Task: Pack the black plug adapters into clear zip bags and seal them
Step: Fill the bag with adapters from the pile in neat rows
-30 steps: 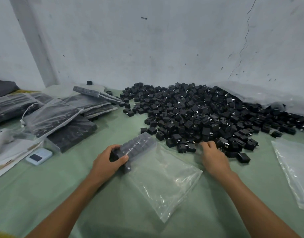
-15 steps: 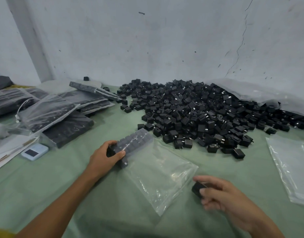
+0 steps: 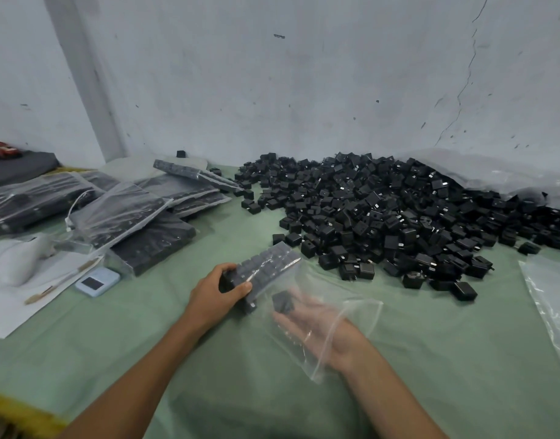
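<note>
A big heap of loose black plug adapters (image 3: 389, 217) covers the green table toward the wall. In front of it lies a clear zip bag (image 3: 351, 312) with a row of adapters (image 3: 266, 267) packed along its far end. My left hand (image 3: 215, 296) grips that filled end from outside. My right hand (image 3: 316, 324) is inside the bag through its near opening, blurred, holding a black adapter (image 3: 283, 302) at its fingertips just short of the packed row.
Filled, sealed bags (image 3: 123, 213) are stacked at the left. A small white-blue device (image 3: 96, 281), papers and a white object (image 3: 19, 264) lie nearer the left edge. Empty clear bags (image 3: 554, 296) rest at the right; a larger plastic sheet (image 3: 494, 172) lines the wall.
My right hand took an adapter from the heap, drew it back toward me, then pushed into the bag's opening with it. My left hand kept its grip on the bag's filled end.
</note>
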{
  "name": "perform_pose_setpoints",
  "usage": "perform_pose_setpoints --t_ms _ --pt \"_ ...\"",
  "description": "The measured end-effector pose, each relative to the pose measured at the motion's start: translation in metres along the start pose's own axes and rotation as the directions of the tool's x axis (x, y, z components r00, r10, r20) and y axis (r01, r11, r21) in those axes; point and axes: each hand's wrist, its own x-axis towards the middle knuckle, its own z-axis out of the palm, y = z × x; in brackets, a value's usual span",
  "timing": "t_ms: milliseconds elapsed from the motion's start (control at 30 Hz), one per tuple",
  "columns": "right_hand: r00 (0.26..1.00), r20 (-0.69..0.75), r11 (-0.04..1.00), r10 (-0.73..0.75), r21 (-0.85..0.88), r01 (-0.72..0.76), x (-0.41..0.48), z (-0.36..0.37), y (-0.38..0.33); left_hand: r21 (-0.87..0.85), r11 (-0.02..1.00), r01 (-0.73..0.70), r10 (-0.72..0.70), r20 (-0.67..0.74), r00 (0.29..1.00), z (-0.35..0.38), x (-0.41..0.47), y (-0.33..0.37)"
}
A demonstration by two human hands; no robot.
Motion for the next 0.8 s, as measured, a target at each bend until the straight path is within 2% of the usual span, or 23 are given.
perform_pose_setpoints --t_ms 100,200,233,300,367,433,500,533,600,667,733,800 --pt "0.996 0.075 0.987 -0.037 -0.150 0.048 0.021 0.007 0.003 0.011 1.000 -0.005 0.005 0.004 1.000 0.000 0.000 0.000" --pt "0.995 -0.007 0.946 -0.096 -0.312 0.089 0.039 0.013 0.010 0.021 1.000 -0.015 0.015 0.000 1.000 0.001 0.001 -0.001" --pt "0.986 -0.081 0.893 -0.143 -0.440 0.094 0.045 0.012 0.013 0.020 1.000 -0.016 0.016 0.000 1.000 0.001 0.001 0.000" --pt "0.950 -0.160 0.678 -0.268 -0.732 0.068 0.053 0.008 0.017 0.014 1.000 -0.017 0.017 -0.004 1.000 0.002 0.000 0.000" --pt "0.940 -0.090 0.469 -0.328 -0.879 0.079 0.055 0.006 0.019 0.006 1.000 -0.016 0.016 -0.009 1.000 0.001 0.000 -0.001" --pt "0.950 -0.009 0.372 -0.312 -0.921 0.114 0.055 0.005 0.018 0.008 1.000 -0.013 0.013 -0.006 1.000 0.001 0.000 -0.002" --pt "0.953 0.126 0.351 -0.274 -0.910 0.221 0.052 0.008 0.016 0.010 1.000 -0.009 0.009 -0.004 1.000 0.001 -0.001 -0.002" --pt "0.945 0.181 0.374 -0.274 -0.885 0.278 0.051 0.008 0.017 0.013 1.000 -0.008 0.008 -0.005 1.000 0.001 -0.001 -0.002" --pt "0.937 0.159 0.361 -0.312 -0.892 0.272 0.051 0.008 0.020 0.017 1.000 -0.008 0.009 -0.007 1.000 0.001 -0.001 -0.002" --pt "0.913 0.108 0.258 -0.393 -0.940 0.222 0.051 0.006 0.024 0.020 1.000 -0.007 0.007 -0.014 1.000 0.002 -0.001 -0.002" --pt "0.898 0.137 0.293 -0.419 -0.915 0.277 0.051 0.003 0.028 0.024 1.000 0.002 -0.001 -0.020 1.000 0.002 0.000 -0.002" --pt "0.905 0.115 0.319 -0.410 -0.911 0.261 0.049 0.005 0.029 0.021 1.000 0.020 -0.020 -0.026 0.999 0.003 0.002 -0.001"
